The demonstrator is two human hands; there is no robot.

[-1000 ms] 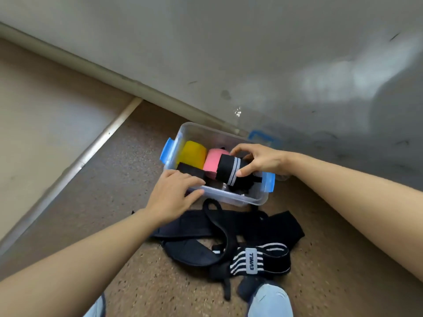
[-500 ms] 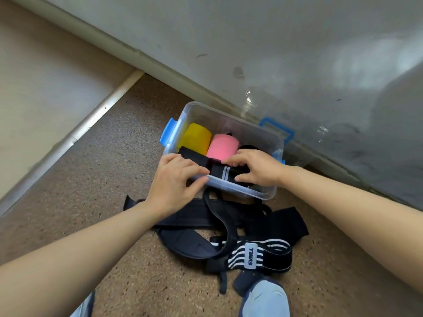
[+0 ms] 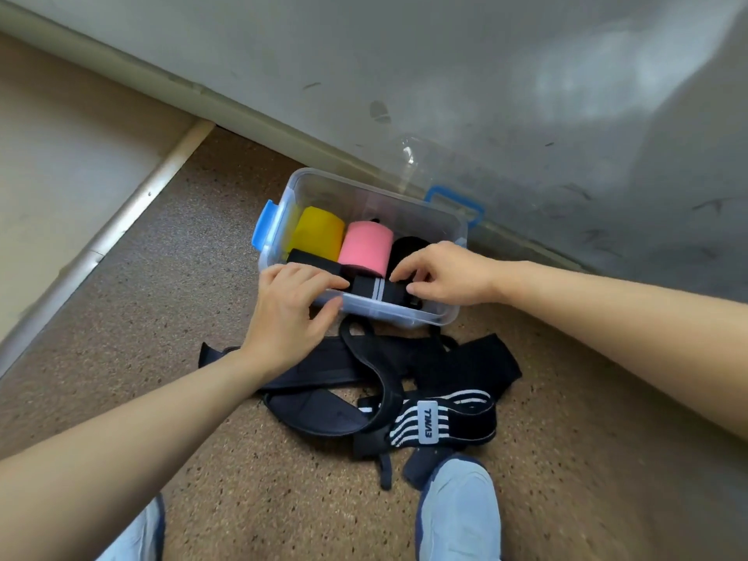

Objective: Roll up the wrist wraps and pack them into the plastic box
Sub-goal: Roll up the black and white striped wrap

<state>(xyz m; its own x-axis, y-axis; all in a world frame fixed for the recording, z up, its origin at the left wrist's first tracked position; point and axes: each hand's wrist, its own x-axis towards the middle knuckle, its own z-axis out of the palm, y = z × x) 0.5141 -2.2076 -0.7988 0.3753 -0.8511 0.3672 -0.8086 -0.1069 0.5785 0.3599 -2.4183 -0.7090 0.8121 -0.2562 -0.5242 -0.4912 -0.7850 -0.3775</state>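
I am working both hands at the near side of the plastic box, seating a black wrist wrap roll with white stripes just inside the near wall. My right hand is pinching the roll's right end, with the fingers curled over its top and the thumb tucked beneath. I judge that this grip is stopping the roll from springing loose. My left hand is grasping nothing: its fingers are reaching nearly straight across the rim and pressing the roll's left end, while the thumb is lying against the outside of the wall, probably to steady the box.

The roll is lying between the two sets of fingertips, touching both. Just beyond the fingertips a yellow roll, a pink roll and a black roll are sitting side by side. A flat black wrap is lying just beyond my left fingertips. Behind my wrists, on the floor, unrolled wrist wraps are waiting in a tangle — so the packing looks far from finished.
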